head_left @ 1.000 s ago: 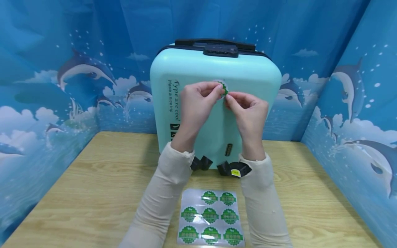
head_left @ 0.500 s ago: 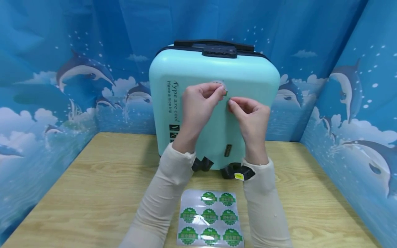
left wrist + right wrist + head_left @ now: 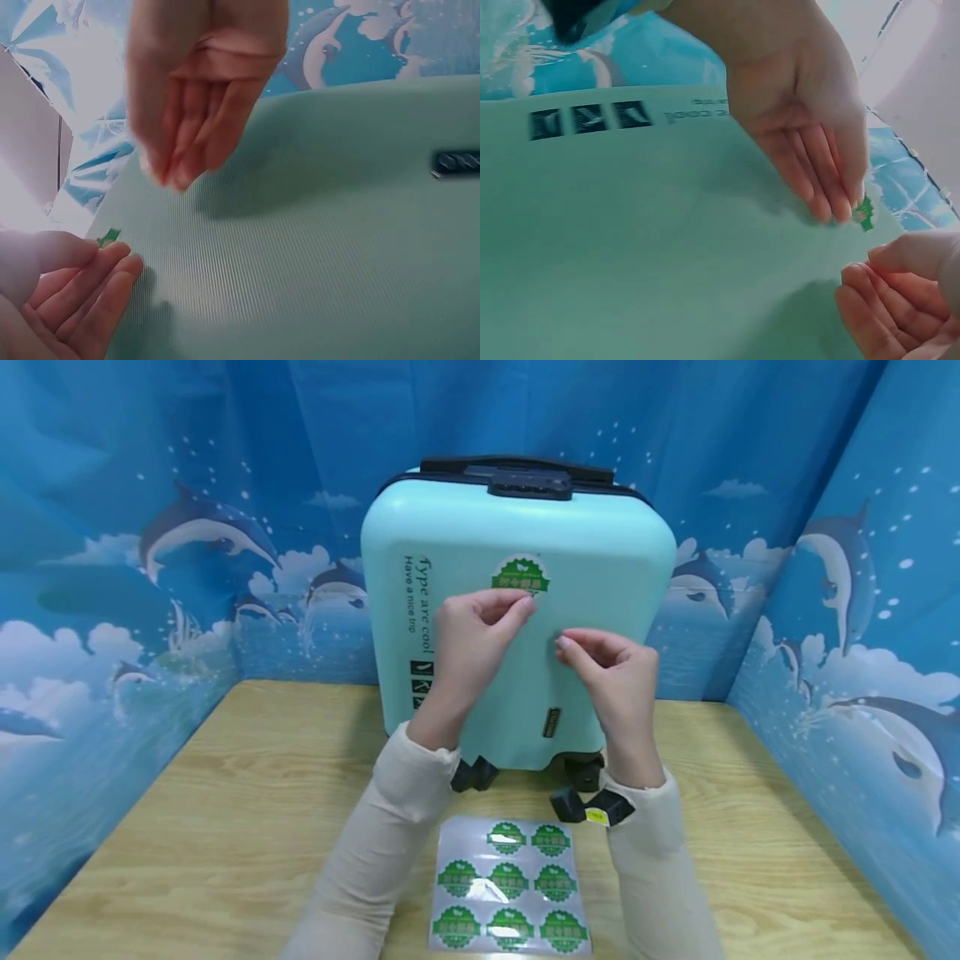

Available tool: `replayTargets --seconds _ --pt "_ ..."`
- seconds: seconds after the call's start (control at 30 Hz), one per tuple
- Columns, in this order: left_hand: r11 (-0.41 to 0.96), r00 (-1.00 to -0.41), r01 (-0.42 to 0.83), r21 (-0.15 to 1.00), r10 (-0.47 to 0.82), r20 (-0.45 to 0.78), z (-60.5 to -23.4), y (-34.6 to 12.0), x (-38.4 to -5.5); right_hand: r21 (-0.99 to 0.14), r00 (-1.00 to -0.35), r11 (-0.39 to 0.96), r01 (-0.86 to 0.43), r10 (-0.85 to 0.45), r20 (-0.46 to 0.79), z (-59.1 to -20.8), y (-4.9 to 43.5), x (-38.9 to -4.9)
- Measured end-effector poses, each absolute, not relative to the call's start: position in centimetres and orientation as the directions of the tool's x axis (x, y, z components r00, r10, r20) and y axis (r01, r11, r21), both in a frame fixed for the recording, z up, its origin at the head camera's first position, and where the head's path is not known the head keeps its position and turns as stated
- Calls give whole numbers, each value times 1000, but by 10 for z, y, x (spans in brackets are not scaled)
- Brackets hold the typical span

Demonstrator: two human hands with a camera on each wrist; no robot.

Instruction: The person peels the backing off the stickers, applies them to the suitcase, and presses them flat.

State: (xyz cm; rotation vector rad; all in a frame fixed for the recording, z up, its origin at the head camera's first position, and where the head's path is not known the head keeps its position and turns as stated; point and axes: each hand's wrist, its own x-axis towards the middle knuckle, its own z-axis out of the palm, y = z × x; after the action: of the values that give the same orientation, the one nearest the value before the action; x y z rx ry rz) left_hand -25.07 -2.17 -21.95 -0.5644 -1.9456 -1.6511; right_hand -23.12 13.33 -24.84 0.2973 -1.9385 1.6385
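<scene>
A green round sticker [image 3: 521, 575] with a scalloped edge lies on the upper front of the mint suitcase [image 3: 600, 552]. My left hand [image 3: 480, 635] is just below it, its fingertips overlapping the sticker's lower edge in the head view. In the left wrist view a bit of the sticker [image 3: 109, 237] shows past the thumb of the left hand [image 3: 67, 292]. My right hand [image 3: 618, 681] hovers lower and to the right before the suitcase, fingers loosely bent, with nothing held. The sticker's lower part is hidden behind the left fingers.
A sheet of green stickers [image 3: 506, 887], its upper-left spot bare, lies on the wooden table [image 3: 247, 827] between the forearms. Black wrist cameras [image 3: 592, 808] hang under the wrists. Blue dolphin curtains [image 3: 832, 568] stand behind and at both sides.
Both hands have moved down, the right one also further right, away from the sticker. The left fingers no longer cover most of the sticker, and its upper part now shows on the suitcase.
</scene>
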Motion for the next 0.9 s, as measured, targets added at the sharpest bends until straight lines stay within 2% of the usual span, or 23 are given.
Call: replayTargets --seconds 0.3,0.53,0.67,0.9 --pt "220 -813 572 791 24 581 -252 -50 -243 -802 -844 309 -511 -4 536 -290 141 -223" --pt "270 -860 509 817 122 495 -285 -64 -235 -800 -867 341 -493 -120 483 -319 140 -216" --pt "304 -865 501 810 159 475 -301 -72 -230 -805 -878 352 -477 -160 451 -328 137 -208" --pt "355 -855 517 779 171 489 -329 -82 -219 -850 -897 295 -437 -212 388 -351 138 -204"
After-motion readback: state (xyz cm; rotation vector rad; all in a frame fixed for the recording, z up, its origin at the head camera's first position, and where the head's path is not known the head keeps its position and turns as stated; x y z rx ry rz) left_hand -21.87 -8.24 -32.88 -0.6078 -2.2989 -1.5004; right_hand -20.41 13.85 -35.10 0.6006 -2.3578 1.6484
